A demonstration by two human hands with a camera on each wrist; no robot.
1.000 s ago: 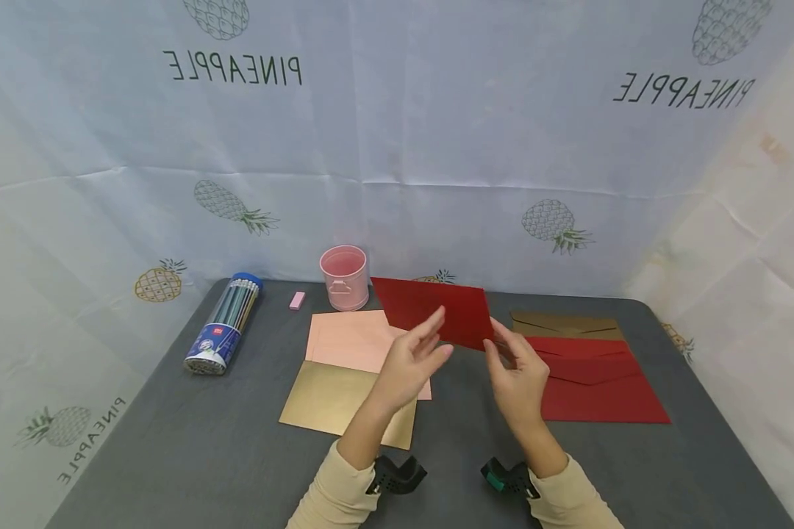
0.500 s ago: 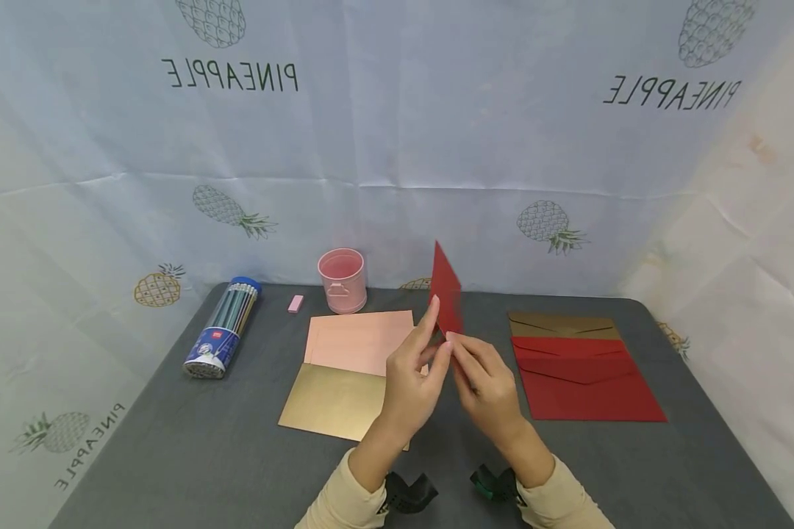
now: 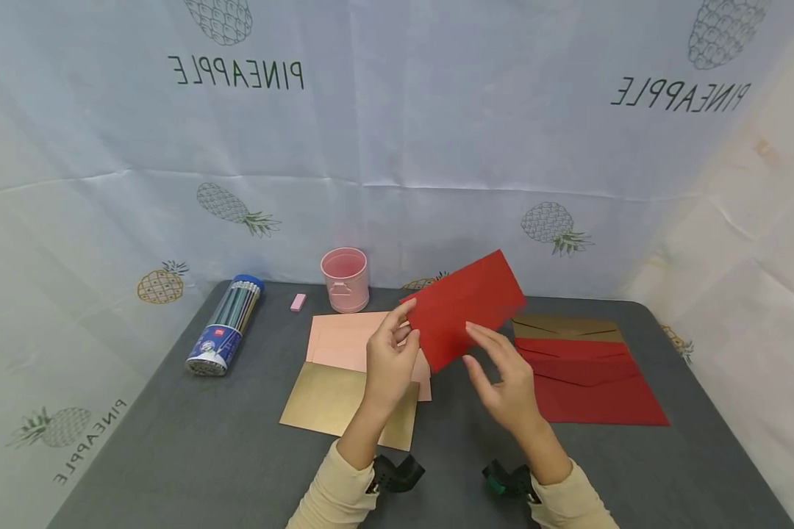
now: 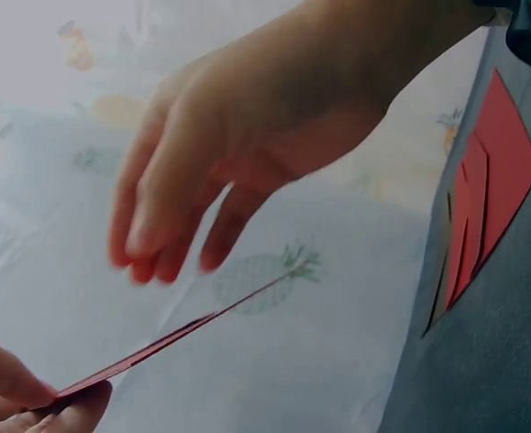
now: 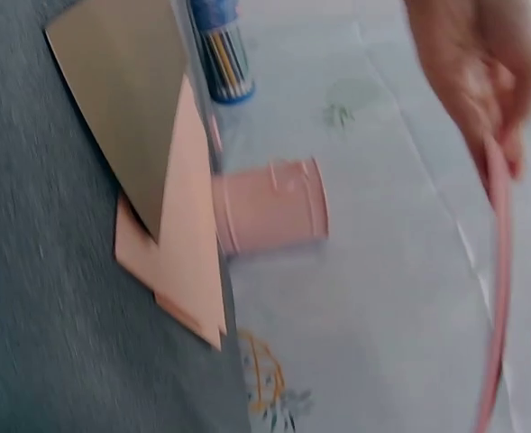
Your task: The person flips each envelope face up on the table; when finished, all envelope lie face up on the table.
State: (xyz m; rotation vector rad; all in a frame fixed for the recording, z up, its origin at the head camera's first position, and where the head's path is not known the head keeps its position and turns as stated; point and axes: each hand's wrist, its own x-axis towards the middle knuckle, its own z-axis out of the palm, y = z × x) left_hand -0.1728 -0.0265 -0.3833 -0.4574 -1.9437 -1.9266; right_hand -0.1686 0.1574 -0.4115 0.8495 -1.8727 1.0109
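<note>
A red envelope (image 3: 466,308) is in the air above the middle of the table, tilted up to the right. My left hand (image 3: 392,360) pinches it by its left end, thumb towards me. To its lower right is my right hand (image 3: 506,382), fingers spread and apart from the paper. The left wrist view shows the envelope (image 4: 139,356) nearly edge-on, with the right hand (image 4: 238,135) above it, holding nothing. In the right wrist view the left hand (image 5: 481,72) grips the envelope's (image 5: 499,271) far end.
Pink (image 3: 344,338) and gold (image 3: 331,400) envelopes lie left of centre. Red (image 3: 602,400) and brown (image 3: 569,327) envelopes overlap at the right. At the back stand a pink bucket (image 3: 345,283), a small pink eraser (image 3: 298,302) and a tub of pencils (image 3: 225,327).
The red envelope passed from my right hand to my left and turned over, its free end now pointing up to the right. My right hand has let go and drawn back to the right.
</note>
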